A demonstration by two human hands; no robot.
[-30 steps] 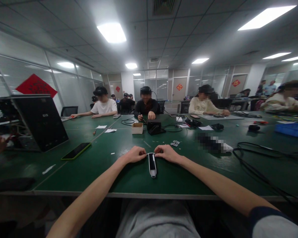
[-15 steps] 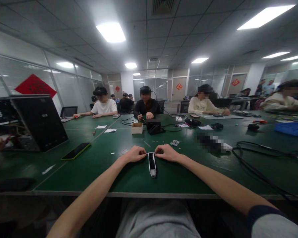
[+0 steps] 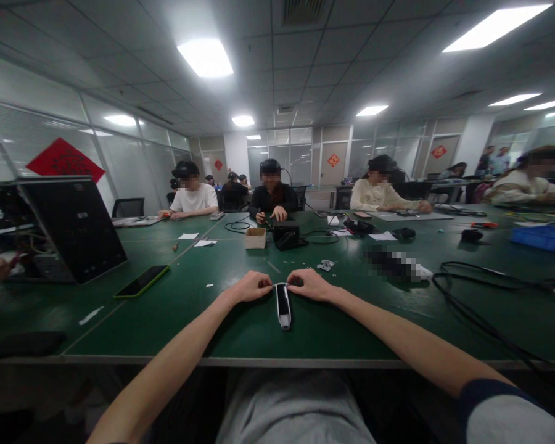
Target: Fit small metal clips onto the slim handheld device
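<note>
A slim white pen-shaped device (image 3: 283,306) with a long dark panel lies on the green table in front of me, its tapered end toward me. My left hand (image 3: 254,286) is closed, thumb and fingertips pinching at the left corner of the device's far end. On the opposite corner my right hand (image 3: 309,285) pinches in the same way, fingers curled. Whatever small part may sit between the fingertips is too small to make out. Just beyond my right hand are small grey loose parts (image 3: 325,265) and tiny bits.
A phone with a green edge (image 3: 142,282) and an opened black computer case (image 3: 81,225) are at left. Ahead stand a small cardboard box (image 3: 255,238) and a black device (image 3: 285,235). Black cables (image 3: 485,320) and a blue tray (image 3: 543,239) occupy the right. Several people sit around.
My hands and the white device keep the same pose, with only a slight shift of the view. The hand of the person opposite has moved a little.
</note>
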